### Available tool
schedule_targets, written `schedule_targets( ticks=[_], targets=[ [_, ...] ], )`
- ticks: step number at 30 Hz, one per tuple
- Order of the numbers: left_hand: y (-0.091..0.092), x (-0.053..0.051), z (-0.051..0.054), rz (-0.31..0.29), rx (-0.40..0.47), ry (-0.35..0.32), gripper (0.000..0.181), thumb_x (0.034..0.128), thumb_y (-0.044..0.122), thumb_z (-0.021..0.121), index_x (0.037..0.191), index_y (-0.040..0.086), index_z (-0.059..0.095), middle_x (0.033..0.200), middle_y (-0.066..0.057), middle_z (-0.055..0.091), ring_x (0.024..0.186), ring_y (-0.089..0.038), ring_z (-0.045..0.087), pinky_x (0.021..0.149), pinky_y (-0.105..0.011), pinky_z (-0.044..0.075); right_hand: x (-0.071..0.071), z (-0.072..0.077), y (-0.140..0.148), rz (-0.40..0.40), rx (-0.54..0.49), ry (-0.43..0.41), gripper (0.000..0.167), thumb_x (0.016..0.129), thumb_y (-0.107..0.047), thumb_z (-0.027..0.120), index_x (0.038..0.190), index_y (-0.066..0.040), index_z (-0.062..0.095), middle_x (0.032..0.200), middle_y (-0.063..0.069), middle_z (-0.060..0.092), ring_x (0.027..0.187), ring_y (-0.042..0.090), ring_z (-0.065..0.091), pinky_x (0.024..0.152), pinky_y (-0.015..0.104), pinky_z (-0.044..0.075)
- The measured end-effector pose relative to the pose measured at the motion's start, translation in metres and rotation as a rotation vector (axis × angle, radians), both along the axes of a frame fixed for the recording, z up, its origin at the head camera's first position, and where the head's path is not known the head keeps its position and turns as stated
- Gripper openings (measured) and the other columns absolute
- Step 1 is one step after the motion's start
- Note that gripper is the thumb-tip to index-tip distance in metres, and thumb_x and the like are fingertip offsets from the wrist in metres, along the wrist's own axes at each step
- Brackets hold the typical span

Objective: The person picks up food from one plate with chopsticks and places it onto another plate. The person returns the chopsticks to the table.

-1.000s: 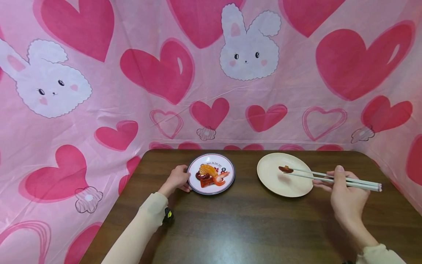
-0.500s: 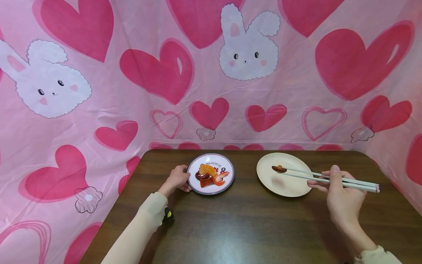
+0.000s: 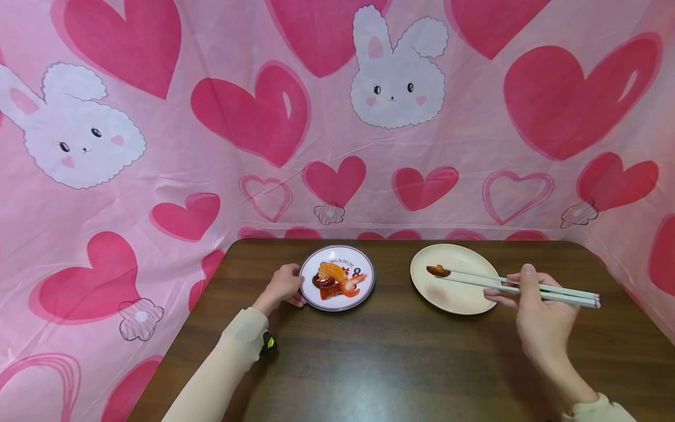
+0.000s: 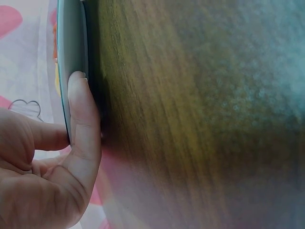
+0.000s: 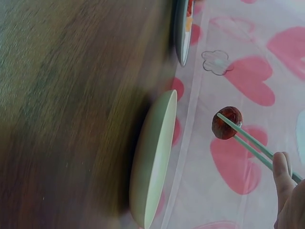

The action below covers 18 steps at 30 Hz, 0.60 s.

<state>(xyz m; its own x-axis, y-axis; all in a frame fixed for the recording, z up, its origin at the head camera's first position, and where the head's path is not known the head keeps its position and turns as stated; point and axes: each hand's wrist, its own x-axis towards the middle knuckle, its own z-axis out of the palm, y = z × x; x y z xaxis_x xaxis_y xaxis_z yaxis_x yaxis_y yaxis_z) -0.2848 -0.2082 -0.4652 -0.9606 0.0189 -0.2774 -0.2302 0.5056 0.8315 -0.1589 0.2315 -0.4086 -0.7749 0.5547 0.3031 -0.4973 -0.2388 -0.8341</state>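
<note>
In the head view my left hand (image 3: pixel 283 287) pinches the left rim of a small white plate (image 3: pixel 319 262) with a dark edge. The left wrist view shows the thumb (image 4: pixel 82 102) under this plate. On it lie a shrimp (image 3: pixel 354 286), an orange ridged piece (image 3: pixel 333 270) and brown and red food pieces. My right hand (image 3: pixel 548 325) holds a pair of pale green chopsticks (image 3: pixel 575 300). Their tips pinch a glossy brown mushroom-like piece (image 3: pixel 438 271), raised above a cream oval plate (image 3: pixel 459 300). In the right wrist view this brown piece (image 5: pixel 227 123) looks round and hangs free of the plate.
Both plates stand near the back edge of a dark wooden table (image 3: pixel 364 357), with a gap between them. Behind and beside it hangs a pink cloth (image 3: pixel 327 138) with hearts and rabbit faces.
My right hand has moved left, carrying the chopsticks and brown piece from the middle of the cream plate toward its left side. The left hand and its plate have stayed put.
</note>
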Motion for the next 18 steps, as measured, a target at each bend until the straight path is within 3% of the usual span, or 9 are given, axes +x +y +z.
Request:
schedule_targets(
  ticks=[18],
  targets=[
    [0.0, 0.0, -0.001, 0.008, -0.001, -0.01, 0.048, 0.1078, 0.005, 0.054, 0.153, -0.007, 0.042, 0.088, -0.023, 0.064, 0.055, -0.024, 0.067, 0.055, -0.038, 0.064, 0.0, 0.001, -0.014, 0.094, 0.016, 0.086, 0.034, 0.105, -0.009, 0.063, 0.092, 0.023, 0.061, 0.078, 0.024, 0.071, 0.058, 0.032, 0.074, 0.058, 0.044, 0.061]
  ],
)
